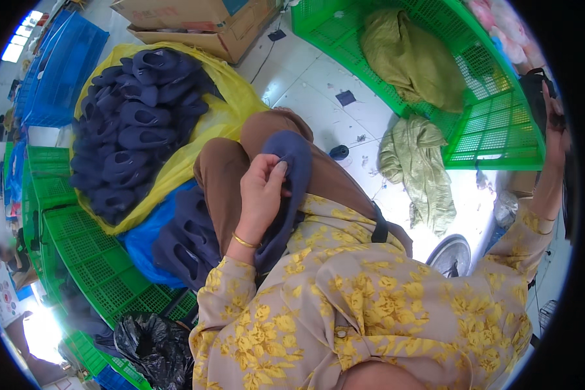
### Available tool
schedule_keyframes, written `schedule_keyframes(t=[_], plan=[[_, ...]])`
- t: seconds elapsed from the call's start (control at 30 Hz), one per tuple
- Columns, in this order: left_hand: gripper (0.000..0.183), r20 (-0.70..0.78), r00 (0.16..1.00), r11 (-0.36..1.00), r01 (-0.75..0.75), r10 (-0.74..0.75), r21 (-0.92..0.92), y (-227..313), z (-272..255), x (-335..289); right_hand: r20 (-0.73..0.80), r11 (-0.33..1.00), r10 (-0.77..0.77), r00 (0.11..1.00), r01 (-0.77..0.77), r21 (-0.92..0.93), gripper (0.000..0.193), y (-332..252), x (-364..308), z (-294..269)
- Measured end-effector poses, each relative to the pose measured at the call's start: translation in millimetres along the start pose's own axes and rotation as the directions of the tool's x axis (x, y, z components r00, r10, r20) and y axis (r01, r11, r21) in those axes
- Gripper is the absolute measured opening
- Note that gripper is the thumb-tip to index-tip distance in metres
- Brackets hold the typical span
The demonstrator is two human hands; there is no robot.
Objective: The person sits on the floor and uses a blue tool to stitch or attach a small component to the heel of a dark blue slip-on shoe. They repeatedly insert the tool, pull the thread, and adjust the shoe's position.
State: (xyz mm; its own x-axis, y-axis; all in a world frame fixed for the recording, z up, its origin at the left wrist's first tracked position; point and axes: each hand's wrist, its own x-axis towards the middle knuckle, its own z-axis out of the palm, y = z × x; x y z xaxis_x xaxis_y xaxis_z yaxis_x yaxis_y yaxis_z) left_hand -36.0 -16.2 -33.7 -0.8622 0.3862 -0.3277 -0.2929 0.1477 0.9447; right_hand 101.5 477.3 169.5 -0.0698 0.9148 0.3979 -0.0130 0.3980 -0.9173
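A dark blue slip-on shoe (293, 166) lies across my lap, its rounded end pointing away from me. My left hand (263, 188) pinches its opening edge between thumb and fingers. Off to the far right, beside the green crate, my right hand (556, 127) is raised. Something small and dark shows in it, too near the picture's rim to make out. More dark blue shoes (187, 237) lie beside my left forearm on blue plastic. Ahead on the left, a yellow sack (230, 81) stands open, heaped with similar shoes (146, 116).
A large green crate (500, 133) at the far right holds an olive sack (412, 62); another olive cloth (417, 169) hangs onto the tiled floor. Green crates (100, 260), blue crates (65, 71) and a black plastic bag (152, 348) stand left. Cardboard boxes (195, 26) sit ahead.
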Motion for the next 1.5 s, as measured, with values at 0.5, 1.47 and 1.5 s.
schedule_keyframes(t=[0.5, 1.47, 1.5], plan=[[0.018, 0.117, 0.989, 0.988, 0.104, -0.091, -0.112, 2, -25, 6, 0.934, 0.959, 0.264, -0.240, 0.169, -0.228, 0.019, 56, -356, 107], [0.010, -0.131, 0.873, 0.768, -0.331, 0.470, 0.549, -8, 3, -12, 0.961, 0.347, 0.277, -0.013, -0.931, -0.113, 0.027, 27, -367, 122], [0.009, -0.125, 0.856, 0.744, -0.353, 0.501, 0.567, -9, 4, -11, 0.977, 0.617, 0.124, 0.176, -0.785, 0.063, 0.025, 28, -369, 120]])
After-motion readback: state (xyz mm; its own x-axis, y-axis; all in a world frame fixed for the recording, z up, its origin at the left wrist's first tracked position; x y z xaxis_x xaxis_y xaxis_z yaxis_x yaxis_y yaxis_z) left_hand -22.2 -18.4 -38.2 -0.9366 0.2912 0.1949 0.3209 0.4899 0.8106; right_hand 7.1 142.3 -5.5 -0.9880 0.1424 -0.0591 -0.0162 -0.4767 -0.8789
